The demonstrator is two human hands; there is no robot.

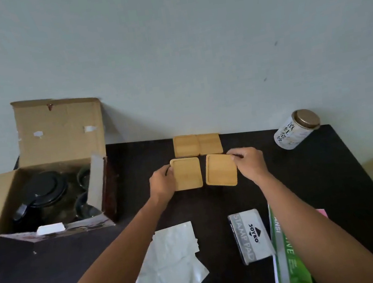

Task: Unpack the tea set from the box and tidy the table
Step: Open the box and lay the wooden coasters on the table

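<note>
Four wooden coasters on the dark table [330,168], laid out as a two-by-two grid near the wall. The back pair [197,144] lies edge to edge; the left hand [162,183] pinches the outer edge of the front-left coaster [187,173], and the right hand [248,162] pinches the far corner of the front-right coaster [221,169], which sits slightly askew, apparently being squared against its neighbours. The open cardboard box [41,177], at the table's left, holds a black teapot [41,194] and dark cups [84,195], not yet unpacked. White wrapping paper [171,260], a stamp-pad box [249,236], a green packet [289,254] and a tin [296,129] await tidying.
</note>
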